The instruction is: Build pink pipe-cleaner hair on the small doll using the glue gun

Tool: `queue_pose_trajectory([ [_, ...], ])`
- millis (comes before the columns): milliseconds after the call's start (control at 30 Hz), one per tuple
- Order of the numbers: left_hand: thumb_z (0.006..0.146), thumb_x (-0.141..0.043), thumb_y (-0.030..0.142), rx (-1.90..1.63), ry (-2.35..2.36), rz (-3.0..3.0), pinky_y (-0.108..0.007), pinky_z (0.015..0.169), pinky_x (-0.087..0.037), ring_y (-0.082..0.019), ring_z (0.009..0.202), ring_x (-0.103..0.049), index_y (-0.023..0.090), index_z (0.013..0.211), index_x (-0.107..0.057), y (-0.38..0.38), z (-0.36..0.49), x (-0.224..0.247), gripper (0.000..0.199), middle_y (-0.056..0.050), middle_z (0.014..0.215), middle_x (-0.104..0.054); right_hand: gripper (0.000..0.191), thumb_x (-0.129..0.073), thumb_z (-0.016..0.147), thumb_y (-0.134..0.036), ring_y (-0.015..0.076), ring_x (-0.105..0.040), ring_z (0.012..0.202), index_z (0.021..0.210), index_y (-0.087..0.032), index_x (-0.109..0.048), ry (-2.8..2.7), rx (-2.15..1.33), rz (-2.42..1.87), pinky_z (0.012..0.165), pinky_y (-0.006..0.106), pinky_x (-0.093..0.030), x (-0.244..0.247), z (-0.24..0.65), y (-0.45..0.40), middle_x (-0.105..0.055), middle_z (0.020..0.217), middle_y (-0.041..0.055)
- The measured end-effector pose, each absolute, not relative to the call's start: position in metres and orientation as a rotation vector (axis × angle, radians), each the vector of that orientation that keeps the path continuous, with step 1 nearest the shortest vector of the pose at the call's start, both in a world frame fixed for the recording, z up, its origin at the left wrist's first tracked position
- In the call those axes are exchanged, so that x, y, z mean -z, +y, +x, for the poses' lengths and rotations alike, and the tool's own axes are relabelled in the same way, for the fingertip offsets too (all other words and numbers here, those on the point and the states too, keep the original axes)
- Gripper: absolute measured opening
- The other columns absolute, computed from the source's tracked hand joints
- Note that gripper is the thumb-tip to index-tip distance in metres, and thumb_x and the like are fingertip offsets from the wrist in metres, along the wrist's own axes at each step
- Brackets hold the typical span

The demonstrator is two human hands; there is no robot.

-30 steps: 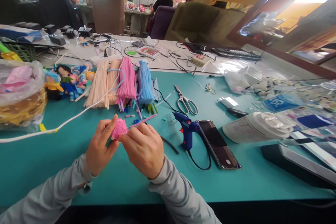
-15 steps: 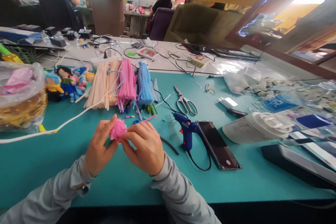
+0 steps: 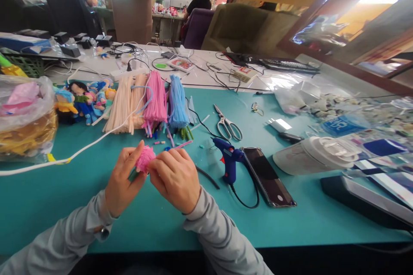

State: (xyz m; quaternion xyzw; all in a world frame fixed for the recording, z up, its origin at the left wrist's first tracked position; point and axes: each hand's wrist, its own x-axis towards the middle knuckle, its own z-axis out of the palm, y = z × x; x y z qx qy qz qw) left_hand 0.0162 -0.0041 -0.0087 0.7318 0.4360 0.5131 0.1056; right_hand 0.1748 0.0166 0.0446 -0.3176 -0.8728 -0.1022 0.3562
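Note:
A fluffy pink piece (image 3: 146, 158) is held above the teal mat (image 3: 135, 227). My left hand (image 3: 124, 180) grips it from the left between thumb and fingers, with a bit of green showing below it. From the right, the closed fingertips of my right hand (image 3: 176, 178) pinch the piece's edge; they hide the exact contact. Beyond my hands lie bundles of peach (image 3: 121, 105), pink (image 3: 155, 99) and blue (image 3: 178, 103) fuzzy stems, with small cut bits in front of them.
Right of my hands are a blue glue gun (image 3: 229, 161), scissors (image 3: 227, 123), a phone (image 3: 268, 176) and a white cup (image 3: 314, 155). Small dolls (image 3: 82, 99) and a plastic bag (image 3: 27, 118) stand at the left. A white cable (image 3: 93, 142) crosses the mat. People sit in the background.
The fingers of my right hand have bunched closer together at the pink piece, and that hand has shifted very slightly left. My left hand has hardly moved.

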Motion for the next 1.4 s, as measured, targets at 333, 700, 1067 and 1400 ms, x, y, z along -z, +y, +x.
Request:
queue_pose_trajectory([
  [333,0.090,-0.051,0.011,-1.513,1.283,2.171,-0.033,0.080,-0.051,-0.018,0.087,-0.057,0.037,0.150,-0.029,-0.003,0.015,0.009,0.069,-0.004,0.102,-0.054,0.034,-0.040,0.100,-0.019,0.0150,-0.044,0.061,0.073,-0.017,-0.060,-2.258,0.167,-0.835,0.061,0.031,-0.032,-0.042,0.174,0.016,-0.057,0.064,0.0011],
  [700,0.079,-0.071,0.027,-1.378,1.201,1.408,-0.038,0.096,-0.047,-0.024,0.107,-0.063,0.029,0.133,-0.057,-0.006,0.012,0.003,0.056,-0.006,0.114,-0.066,0.008,-0.057,0.088,-0.015,0.0143,-0.057,0.065,0.085,-0.019,-0.063,-1.783,-0.407,-0.890,0.061,0.029,-0.046,-0.040,0.190,0.015,-0.062,0.072,0.0015],
  [1067,0.059,-0.083,0.026,-1.320,1.028,0.820,-0.033,0.084,-0.050,-0.023,0.092,-0.066,0.018,0.100,-0.069,0.012,0.016,-0.003,0.044,-0.006,0.099,-0.074,0.047,-0.068,0.082,-0.045,0.0224,-0.062,0.103,0.119,-0.020,-0.052,-1.620,-1.230,-1.022,0.091,0.040,-0.050,0.001,0.180,0.024,-0.064,0.113,0.0100],
  [1400,0.059,-0.081,0.025,-1.277,0.973,0.928,-0.033,0.084,-0.051,-0.023,0.093,-0.065,0.019,0.102,-0.068,0.009,0.013,-0.004,0.045,-0.007,0.100,-0.073,0.040,-0.072,0.074,-0.049,0.0198,-0.061,0.096,0.098,-0.018,-0.064,-1.413,-1.472,-1.011,0.092,0.035,-0.047,-0.001,0.172,0.028,-0.067,0.100,0.0051],
])
